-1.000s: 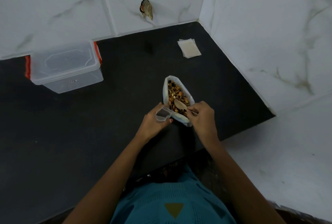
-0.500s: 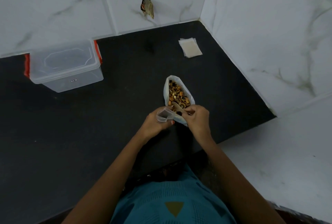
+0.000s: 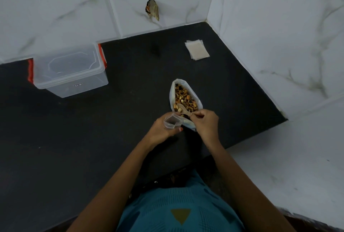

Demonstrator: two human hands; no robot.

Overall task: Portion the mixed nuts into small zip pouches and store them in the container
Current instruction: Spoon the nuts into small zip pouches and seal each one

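Observation:
A white plastic bag (image 3: 197, 96) of mixed nuts (image 3: 184, 97) lies open on the black counter (image 3: 93, 138). My right hand (image 3: 204, 123) grips a small wooden spoon (image 3: 183, 110) whose bowl rests in the nuts. My left hand (image 3: 163, 129) holds a small clear zip pouch (image 3: 172, 121) with its mouth spread, just left of the bag's near end. A clear plastic container (image 3: 68, 71) with red latches stands lidded at the back left. A stack of flat pouches (image 3: 197, 49) lies at the back right.
White marble-tiled walls (image 3: 270, 27) close the counter at the back and on the right. A small dark object (image 3: 152, 9) sticks out of the back wall. The counter's front edge runs close to my body.
The spoon's bowl has dipped lower into the nuts and my right hand has shifted slightly toward me. The left hand still holds the pouch beside the bag.

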